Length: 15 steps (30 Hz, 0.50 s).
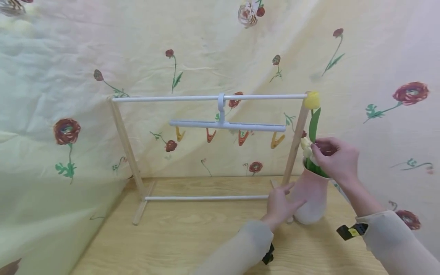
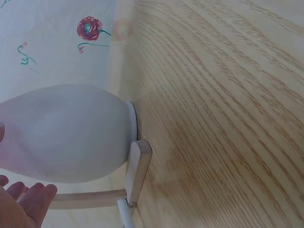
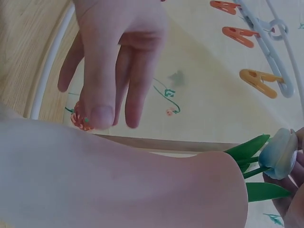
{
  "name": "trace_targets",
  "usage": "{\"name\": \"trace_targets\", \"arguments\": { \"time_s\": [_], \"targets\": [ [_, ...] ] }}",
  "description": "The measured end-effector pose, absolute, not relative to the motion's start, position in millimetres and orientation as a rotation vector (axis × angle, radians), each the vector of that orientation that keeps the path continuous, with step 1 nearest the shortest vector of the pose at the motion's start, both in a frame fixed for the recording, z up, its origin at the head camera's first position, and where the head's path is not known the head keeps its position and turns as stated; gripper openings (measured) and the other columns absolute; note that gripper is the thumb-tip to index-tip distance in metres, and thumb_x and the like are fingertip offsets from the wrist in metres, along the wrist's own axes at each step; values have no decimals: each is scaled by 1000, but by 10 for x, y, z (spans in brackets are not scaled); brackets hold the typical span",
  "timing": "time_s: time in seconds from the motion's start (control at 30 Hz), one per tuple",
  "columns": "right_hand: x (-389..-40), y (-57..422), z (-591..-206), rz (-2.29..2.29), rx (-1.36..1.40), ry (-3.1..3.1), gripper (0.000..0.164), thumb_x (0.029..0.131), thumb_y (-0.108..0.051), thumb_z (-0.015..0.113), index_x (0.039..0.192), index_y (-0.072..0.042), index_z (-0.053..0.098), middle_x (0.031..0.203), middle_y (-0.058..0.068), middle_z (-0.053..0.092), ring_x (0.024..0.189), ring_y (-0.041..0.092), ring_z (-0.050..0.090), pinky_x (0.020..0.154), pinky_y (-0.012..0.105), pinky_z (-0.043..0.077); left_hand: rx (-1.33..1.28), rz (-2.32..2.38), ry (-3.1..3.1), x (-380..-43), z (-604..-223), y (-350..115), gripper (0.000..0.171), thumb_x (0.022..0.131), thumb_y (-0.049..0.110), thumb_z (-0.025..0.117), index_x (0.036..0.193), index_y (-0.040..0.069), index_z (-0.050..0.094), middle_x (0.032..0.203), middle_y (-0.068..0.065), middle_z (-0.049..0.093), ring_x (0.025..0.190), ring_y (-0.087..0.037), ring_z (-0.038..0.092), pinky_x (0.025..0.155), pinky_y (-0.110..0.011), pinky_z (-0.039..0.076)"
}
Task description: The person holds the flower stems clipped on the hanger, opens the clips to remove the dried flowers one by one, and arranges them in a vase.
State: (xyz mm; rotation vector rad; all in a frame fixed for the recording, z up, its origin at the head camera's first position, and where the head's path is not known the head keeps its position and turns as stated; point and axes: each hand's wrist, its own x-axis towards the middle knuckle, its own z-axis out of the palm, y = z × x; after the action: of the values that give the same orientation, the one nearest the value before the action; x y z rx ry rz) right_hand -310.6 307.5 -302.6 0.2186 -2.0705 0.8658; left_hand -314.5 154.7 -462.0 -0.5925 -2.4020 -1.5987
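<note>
A pink-and-white vase [image 1: 312, 194] stands on the table by the right end of the rack. Over its mouth my right hand [image 1: 337, 158] pinches the stem of a yellow tulip [image 1: 312, 100], which rises upright with a green leaf. White tulips [image 1: 307, 147] sit in the vase just below those fingers. In the right wrist view a bluish-white tulip [image 3: 279, 154] is close to the fingertips. My left hand [image 1: 280, 206] is beside the vase, fingers spread and apart; the left wrist view shows its fingers [image 2: 35, 202] near the vase wall, contact unclear.
A wooden rack with a white top bar [image 1: 165, 98] stands left of the vase. From that bar hangs a pale blue hanger [image 1: 227, 125] with yellow and orange clips [image 1: 243, 138]. Flower-printed cloth [image 1: 206, 68] encloses the wooden table [image 1: 178, 236].
</note>
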Motion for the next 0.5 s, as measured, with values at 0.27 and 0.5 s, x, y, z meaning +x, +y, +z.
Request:
{"name": "trace_targets", "arguments": {
  "time_s": [0.27,0.5],
  "targets": [
    [-3064,3108,-3004,921,153,-2180,26,94,-21,76,109,-1,80,77,-41,63,66,-21,60,63,1,49,-581,-1625,-2395,-3151,-4633,1641,57,87,39,89,138,20,71,137,8,73,121,-7,71,99,-18,56],
    [-3054,3170,-3003,924,112,-2213,26,96,-22,75,109,0,81,75,-45,57,66,-20,59,62,3,49,-548,-1536,-2434,-3155,-4629,1703,56,88,44,88,138,25,71,134,12,73,124,-4,69,101,-16,54]
  ]
}}
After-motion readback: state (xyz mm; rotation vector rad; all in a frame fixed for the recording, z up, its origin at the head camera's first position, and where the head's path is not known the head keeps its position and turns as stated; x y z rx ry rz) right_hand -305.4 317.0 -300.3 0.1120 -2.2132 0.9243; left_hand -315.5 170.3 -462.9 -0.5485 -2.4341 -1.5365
